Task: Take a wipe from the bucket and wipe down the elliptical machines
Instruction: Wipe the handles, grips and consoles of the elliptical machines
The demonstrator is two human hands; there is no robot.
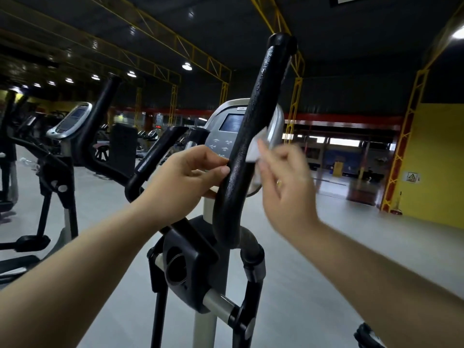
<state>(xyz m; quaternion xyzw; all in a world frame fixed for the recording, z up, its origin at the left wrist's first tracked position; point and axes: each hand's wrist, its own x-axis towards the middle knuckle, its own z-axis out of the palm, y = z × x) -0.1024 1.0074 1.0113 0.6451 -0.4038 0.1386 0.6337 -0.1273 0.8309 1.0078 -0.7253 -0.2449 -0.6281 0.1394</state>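
My left hand: fingertips pinched narrow against the black handlebar of the elliptical. My right hand, blurred: fingers loosely curled, holding the white wipe to the bar's right side. Console just behind. Second elliptical farther left.

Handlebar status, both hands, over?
Left hand steadying the black handlebar. Right hand, blurred, pressing the white wipe to it. Nothing in the way.
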